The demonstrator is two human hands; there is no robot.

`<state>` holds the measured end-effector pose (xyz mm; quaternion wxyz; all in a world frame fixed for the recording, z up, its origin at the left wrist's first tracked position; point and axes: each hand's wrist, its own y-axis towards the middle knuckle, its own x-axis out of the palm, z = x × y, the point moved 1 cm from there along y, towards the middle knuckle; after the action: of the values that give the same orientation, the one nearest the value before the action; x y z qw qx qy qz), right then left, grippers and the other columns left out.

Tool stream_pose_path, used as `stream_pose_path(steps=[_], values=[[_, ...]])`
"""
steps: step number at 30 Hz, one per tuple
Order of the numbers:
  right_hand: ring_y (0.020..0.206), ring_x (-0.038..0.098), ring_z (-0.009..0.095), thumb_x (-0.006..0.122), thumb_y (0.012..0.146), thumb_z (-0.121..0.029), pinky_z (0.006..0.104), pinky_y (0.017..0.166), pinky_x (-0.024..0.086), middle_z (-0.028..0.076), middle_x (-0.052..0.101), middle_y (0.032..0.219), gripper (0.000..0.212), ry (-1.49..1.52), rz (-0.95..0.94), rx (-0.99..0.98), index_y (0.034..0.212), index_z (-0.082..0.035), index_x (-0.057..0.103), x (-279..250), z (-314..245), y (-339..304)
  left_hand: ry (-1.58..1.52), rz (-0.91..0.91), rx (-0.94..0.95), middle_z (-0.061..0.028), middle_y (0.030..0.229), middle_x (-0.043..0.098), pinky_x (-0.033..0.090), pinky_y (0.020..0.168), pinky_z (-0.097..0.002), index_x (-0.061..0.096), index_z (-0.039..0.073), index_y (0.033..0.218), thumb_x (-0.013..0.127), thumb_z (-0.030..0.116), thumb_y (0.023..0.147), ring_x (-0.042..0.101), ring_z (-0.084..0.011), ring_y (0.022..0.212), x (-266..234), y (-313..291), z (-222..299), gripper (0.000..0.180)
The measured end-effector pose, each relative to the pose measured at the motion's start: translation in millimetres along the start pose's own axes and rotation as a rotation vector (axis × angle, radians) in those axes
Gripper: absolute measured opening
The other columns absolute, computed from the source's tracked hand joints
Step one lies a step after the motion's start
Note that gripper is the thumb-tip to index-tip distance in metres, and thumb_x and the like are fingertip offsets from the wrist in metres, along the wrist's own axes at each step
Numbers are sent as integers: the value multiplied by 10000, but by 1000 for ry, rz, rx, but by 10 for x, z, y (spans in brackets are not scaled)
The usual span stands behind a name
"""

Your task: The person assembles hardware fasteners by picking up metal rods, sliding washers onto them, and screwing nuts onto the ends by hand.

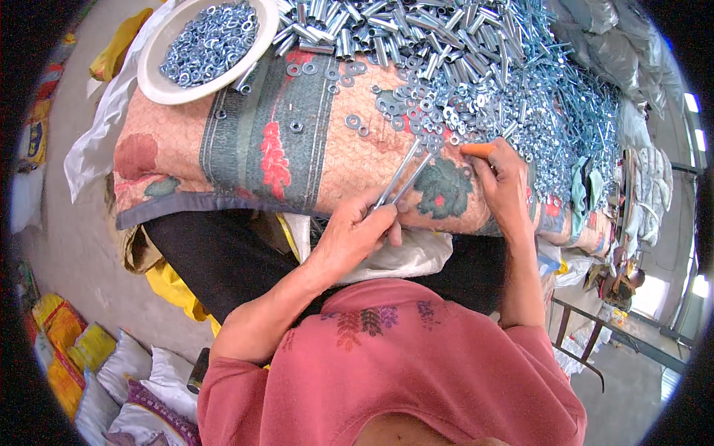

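My left hand is closed around the lower ends of two long thin bolts. Their far ends spread apart and point up toward loose flat washers on the patterned cloth. To the right, my right hand hovers low over the cloth, just below the washer pile. What looks like an orange finger cover extends from its index finger, pointing left. The thumb is apart from that finger, and nothing shows between them. The other fingers are curled and partly hidden.
A white bowl of spring washers stands at the far left. Metal sleeves are heaped at the back, and thin bolts or screws cover the right side. Single washers and nuts lie scattered. Pillows and sacks rest on the floor.
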<state>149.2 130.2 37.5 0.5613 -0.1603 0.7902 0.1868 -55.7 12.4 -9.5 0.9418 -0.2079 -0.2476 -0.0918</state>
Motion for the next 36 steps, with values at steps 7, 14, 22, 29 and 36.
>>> stream_pose_path(steps=[7, 14, 22, 29, 36], values=[[728, 564, 282, 566, 758, -21, 356, 651, 434, 122, 562, 770, 160, -36, 21, -42, 901, -47, 633, -53, 40, -27, -16, -18, 12, 5, 626, 557, 230, 366, -173, 577, 61, 1022, 479, 198, 868, 331, -16, 413, 12, 17, -56, 229], [740, 563, 282, 589, 751, -43, 353, 669, 436, 126, 574, 782, 153, 301, 67, 134, 894, -58, 642, -36, -20, 14, -28, -15, -20, 31, 617, 521, 265, 418, -171, 599, 48, 935, 479, 215, 864, 378, -13, 488, -7, 13, -68, 217], [755, 567, 303, 585, 760, -64, 376, 659, 437, 142, 558, 780, 133, -12, -52, -2, 882, -66, 637, 18, -117, 37, -37, 0, -32, 29, 599, 524, 263, 407, -173, 602, 39, 967, 491, 230, 861, 372, -17, 465, -17, -2, -58, 245], [776, 585, 333, 550, 771, -94, 376, 696, 451, 173, 610, 812, 134, 117, -150, 2, 855, -11, 614, 19, -135, 207, -9, -3, 4, 29, 592, 524, 268, 405, -170, 599, 29, 1009, 488, 224, 860, 378, -21, 459, -19, 9, -56, 270], [676, 617, 217, 570, 763, -67, 293, 642, 466, 139, 635, 758, 122, 186, -232, 73, 847, 11, 611, -18, -160, 263, -50, 19, -18, 25, 597, 530, 270, 414, -176, 616, 28, 963, 495, 216, 851, 378, -21, 460, -23, 8, -102, 250]])
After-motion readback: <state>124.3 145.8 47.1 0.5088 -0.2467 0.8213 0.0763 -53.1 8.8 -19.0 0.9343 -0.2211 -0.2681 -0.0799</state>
